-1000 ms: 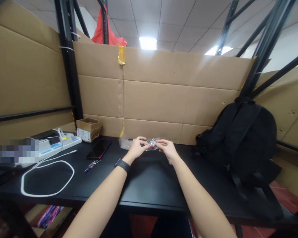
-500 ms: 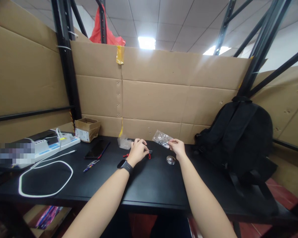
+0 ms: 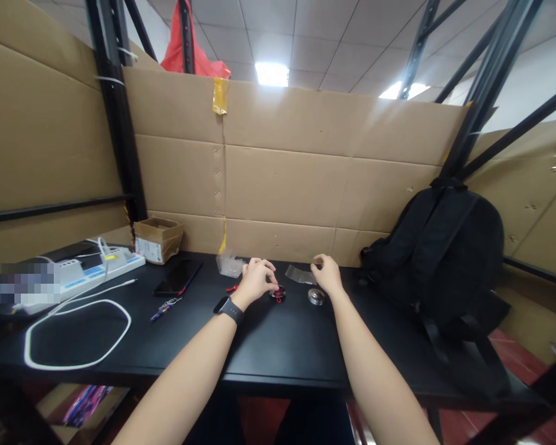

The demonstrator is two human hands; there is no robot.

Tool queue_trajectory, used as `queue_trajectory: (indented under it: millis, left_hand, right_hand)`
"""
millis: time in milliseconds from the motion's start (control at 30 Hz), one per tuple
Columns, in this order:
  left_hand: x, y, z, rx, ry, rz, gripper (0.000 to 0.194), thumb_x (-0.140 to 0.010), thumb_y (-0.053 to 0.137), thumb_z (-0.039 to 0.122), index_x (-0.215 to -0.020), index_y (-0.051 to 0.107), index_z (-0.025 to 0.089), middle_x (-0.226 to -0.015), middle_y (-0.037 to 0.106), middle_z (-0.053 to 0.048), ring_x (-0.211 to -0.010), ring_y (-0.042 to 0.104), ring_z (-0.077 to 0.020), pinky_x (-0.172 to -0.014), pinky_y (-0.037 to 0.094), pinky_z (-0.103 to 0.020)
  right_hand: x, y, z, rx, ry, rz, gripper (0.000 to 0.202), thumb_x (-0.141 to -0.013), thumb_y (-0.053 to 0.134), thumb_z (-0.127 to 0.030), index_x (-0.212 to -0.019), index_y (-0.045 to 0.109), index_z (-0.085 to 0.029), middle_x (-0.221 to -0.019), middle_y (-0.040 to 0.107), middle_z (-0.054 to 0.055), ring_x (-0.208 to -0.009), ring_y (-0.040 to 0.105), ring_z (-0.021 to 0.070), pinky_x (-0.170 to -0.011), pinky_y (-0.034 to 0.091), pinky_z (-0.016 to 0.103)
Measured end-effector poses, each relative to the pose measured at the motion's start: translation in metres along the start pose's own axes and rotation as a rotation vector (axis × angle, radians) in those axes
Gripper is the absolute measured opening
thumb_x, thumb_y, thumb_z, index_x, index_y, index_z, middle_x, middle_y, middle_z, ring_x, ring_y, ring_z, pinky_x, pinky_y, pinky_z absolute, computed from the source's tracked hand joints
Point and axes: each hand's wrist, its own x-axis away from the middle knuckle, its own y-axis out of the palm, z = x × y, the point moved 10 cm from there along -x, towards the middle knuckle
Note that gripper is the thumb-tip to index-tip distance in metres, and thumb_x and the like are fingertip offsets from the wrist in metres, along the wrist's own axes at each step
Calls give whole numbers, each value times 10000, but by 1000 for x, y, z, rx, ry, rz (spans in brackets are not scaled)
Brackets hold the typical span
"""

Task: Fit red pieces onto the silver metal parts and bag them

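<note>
My left hand (image 3: 258, 281), with a dark watch on its wrist, pinches a small round red and silver item (image 3: 278, 293) at the black tabletop. My right hand (image 3: 325, 272) has its fingers curved and apart, holding nothing. A clear plastic bag (image 3: 300, 274) lies flat just left of its fingertips. Below that hand rests a round silver disc (image 3: 315, 296). Behind my left hand is a clear plastic packet (image 3: 230, 265), and a small red item (image 3: 231, 288) shows partly beside the palm.
On the left are a small cardboard box (image 3: 158, 240), a phone (image 3: 178, 277), a keychain (image 3: 165, 309), a white cable (image 3: 78, 367) and a white power strip (image 3: 92, 276). A black backpack (image 3: 445, 266) stands at the right. Cardboard panels (image 3: 282, 179) wall the back.
My right hand has let go of the clear bag, which now lies on the table. The round item under my left fingers now lies flatter and shows more. The view has shifted slightly.
</note>
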Motion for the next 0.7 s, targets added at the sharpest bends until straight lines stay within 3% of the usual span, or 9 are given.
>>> queue_trajectory:
  millis: [67, 167, 233, 400, 700]
  left_hand:
    - [0, -7, 4, 0, 15, 29, 97, -692, 854, 333, -658, 768, 301, -1104, 679, -9, -1131, 460, -289, -989, 302, -507]
    - [1, -18, 10, 30, 41, 82, 45, -740, 821, 334, -716, 784, 325, -1115, 664, -6, -1158, 458, -280, -1025, 310, -504]
    - [0, -26, 13, 75, 56, 117, 12, -774, 793, 343, -784, 798, 346, -1143, 650, -8, -1187, 451, -275, -1058, 318, -494]
    - [-4, -31, 13, 237, 71, 119, 103, -837, 728, 348, -904, 806, 341, -1221, 604, -22, -1225, 458, -266, -1102, 352, -457]
    - [-4, -28, 25, 365, 144, 68, 143, -866, 687, 347, -917, 800, 277, -1243, 598, -54, -1240, 512, -253, -1132, 351, -436]
  right_hand:
    - [6, 22, -27, -221, -52, -218, 177, -809, 692, -318, -940, 724, -204, -961, 730, 86, -930, 667, 247, -895, 501, 388]
    - [30, 55, -62, -553, -29, -569, 338, -791, 743, -415, -1056, 737, -205, -1045, 745, 82, -956, 687, 237, -884, 524, 379]
    - [45, 66, -77, -679, -6, -704, 417, -748, 792, -411, -1101, 731, -199, -1113, 736, 90, -1020, 685, 244, -927, 523, 384]
    - [58, 71, -86, -884, 66, -773, 572, -667, 866, -342, -1194, 681, -218, -1257, 680, 105, -1027, 707, 248, -980, 523, 424]
    - [56, 73, -90, -1057, 99, -778, 563, -625, 901, -272, -1140, 686, -201, -1098, 729, 92, -917, 726, 222, -932, 545, 420]
